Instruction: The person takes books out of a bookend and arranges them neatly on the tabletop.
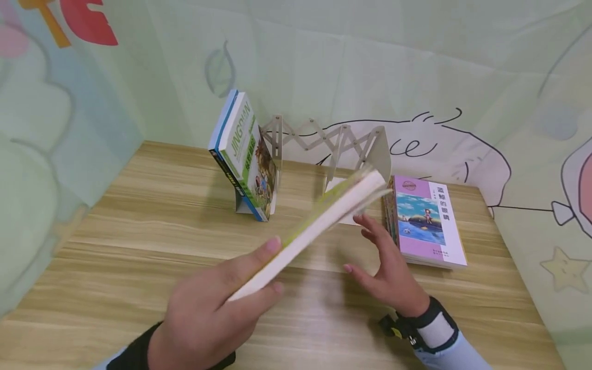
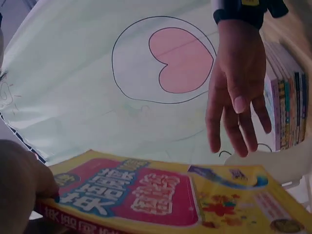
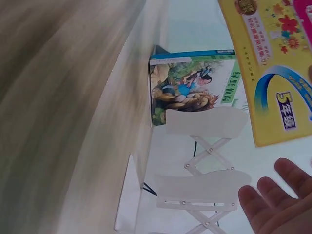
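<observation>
My left hand point(image 1: 213, 308) grips one end of a yellow book point(image 1: 319, 221) between thumb and fingers, holding it tilted above the table. In the left wrist view its cover point(image 2: 161, 195) shows yellow with a pink panel and large characters. My right hand point(image 1: 393, 272) has its fingers spread and holds nothing; it is beside the book's far end, close to a stack of books point(image 1: 425, 221). Behind the yellow book stands a white expandable book rack point(image 1: 381, 151) with a folding lattice. Two books point(image 1: 250, 154) stand tilted at the rack's left end.
The wooden table point(image 1: 139, 216) reaches back to a printed cloth backdrop point(image 1: 287, 56). The stack on the right lies flat, a purple and white cover on top. Part of the rack's base is hidden behind the yellow book in the head view.
</observation>
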Tool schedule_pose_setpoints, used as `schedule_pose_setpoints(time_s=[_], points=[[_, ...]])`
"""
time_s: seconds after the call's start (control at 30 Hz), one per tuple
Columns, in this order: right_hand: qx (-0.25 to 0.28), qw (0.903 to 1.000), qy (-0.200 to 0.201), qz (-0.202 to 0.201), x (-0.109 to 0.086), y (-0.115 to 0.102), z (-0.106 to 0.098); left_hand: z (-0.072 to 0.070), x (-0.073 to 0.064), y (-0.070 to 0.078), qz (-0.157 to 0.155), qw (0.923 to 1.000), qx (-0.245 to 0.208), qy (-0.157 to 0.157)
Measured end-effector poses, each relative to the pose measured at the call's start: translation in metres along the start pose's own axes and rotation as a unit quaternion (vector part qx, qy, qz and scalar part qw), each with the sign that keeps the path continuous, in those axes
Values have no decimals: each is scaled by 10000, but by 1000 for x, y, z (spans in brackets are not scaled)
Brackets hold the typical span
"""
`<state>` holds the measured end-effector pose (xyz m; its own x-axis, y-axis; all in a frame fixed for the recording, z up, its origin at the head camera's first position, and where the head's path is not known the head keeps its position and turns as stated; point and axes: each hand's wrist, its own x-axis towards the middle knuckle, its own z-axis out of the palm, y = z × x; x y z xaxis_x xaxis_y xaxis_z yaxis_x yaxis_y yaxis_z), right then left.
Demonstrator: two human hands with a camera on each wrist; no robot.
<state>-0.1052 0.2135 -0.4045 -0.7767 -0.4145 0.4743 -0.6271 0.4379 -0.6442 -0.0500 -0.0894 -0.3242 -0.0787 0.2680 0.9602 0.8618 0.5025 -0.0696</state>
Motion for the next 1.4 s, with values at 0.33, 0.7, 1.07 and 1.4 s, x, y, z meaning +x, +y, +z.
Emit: schedule_pose_setpoints(time_s=[0.33,0.7,1.07,1.4], points=[[727,9970,94,-232,-9,6,-3,6,0,3,384,9810,-1482,-1195],[851,9956,80,-376,-16,10,-1,9,-5,2,297,9831,-1177,-1369],[826,9873,-827,1080,-34,5,1,3,-9,1,-1934,9361,-1224,-2672],[2237,9299,-1143,2687,-43,4,1,1,-11,-8,-3018,8864,-597,-3460]])
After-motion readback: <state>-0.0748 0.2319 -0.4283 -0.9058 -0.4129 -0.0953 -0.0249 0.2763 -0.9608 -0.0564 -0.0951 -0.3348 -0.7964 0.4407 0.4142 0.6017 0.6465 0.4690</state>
